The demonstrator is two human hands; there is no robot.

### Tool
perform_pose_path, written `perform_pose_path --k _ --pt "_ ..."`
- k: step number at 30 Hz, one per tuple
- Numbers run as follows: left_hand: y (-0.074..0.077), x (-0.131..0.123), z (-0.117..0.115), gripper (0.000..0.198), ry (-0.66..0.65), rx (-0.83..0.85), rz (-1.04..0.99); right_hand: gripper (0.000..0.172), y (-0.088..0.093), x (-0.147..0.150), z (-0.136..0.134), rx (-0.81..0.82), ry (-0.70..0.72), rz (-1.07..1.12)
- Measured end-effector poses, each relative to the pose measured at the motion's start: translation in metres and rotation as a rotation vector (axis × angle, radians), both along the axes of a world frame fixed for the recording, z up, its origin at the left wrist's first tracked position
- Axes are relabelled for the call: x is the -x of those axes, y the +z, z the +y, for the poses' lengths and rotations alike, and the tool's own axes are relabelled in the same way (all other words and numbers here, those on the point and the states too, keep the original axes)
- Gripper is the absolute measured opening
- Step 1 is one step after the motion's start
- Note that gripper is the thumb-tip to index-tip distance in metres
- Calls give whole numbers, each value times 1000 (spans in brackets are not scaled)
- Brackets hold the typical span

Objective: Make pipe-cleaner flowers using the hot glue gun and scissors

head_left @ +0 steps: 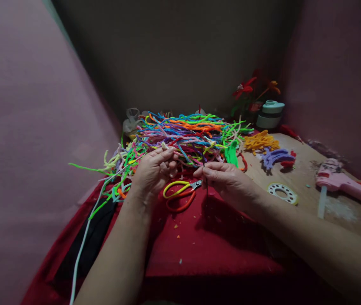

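My right hand pinches a thin dark stem, probably a pipe cleaner, which stands nearly upright between thumb and fingers. Closed at the fingertips, my left hand is beside it; a small whitish tip shows at its fingers, but I cannot tell whether it is held or lies behind. Scissors with one yellow and one red handle rest on the red cloth between the hands. Just behind both hands is a big heap of many-coloured pipe cleaners.
On the right, a pink glue gun lies on a wooden board near a white disc with holes. Orange bundles and purple pieces sit beyond. A lidded container and red flowers stand behind. A pale cord runs left.
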State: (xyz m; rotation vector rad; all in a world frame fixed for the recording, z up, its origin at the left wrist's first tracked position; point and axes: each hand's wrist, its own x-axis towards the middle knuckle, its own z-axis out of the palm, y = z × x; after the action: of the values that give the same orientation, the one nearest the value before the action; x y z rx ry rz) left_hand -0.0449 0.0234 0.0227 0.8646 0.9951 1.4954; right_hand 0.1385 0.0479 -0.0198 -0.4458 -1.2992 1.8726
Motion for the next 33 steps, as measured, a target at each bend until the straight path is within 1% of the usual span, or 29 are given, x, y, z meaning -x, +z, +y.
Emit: perform_pose_path --k 3,7,17,20,22,27,29,33 --pt "-2 -3 -1 11 -64 8 -4 13 1 0 2 -69 -14 26" --pt "-2 -2 0 10 -80 25 -8 14 -1 0 4 -126 -46 24" --pt "-3 2 1 10 -90 60 -17 15 2 0 5 -102 -45 37" --pt "-3 0 1 12 -75 36 -20 14 2 -1 4 -111 -46 22" --pt "-3 0 0 14 -82 9 -32 14 2 -3 3 -99 -20 1" --pt "1 -3 -3 13 -137 21 -51 19 3 -6 -3 -13 148 -111" --pt "1 -3 -4 12 -141 34 -51 19 5 -6 -6 -17 161 -139" --pt "1 -3 -4 12 -153 44 -79 18 6 -6 -7 -32 139 -165"
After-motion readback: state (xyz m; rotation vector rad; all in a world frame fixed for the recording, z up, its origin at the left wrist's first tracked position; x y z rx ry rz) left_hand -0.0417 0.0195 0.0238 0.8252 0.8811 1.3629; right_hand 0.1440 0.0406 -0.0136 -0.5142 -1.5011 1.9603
